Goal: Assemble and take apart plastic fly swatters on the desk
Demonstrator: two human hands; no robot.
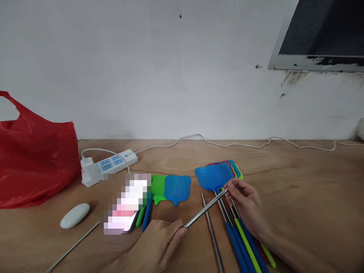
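A silver metal rod slants between my two hands above the table. My left hand pinches its lower end between thumb and fingers. At the upper end, the fingertips of my right hand grip the rod. Right beneath that hand lies a bunch of fly swatters with mesh heads and blue, yellow-green and red handles. Another metal rod rests on the table between my hands. Beyond my left hand are a loose green swatter head, a loose blue swatter head, and blue and green handle grips.
On the wooden table, a red plastic bag stands far left. Near it are a white power strip with a plugged-in charger, a white oval object, a thin rod and a blurred-out phone. A white cable runs along the wall.
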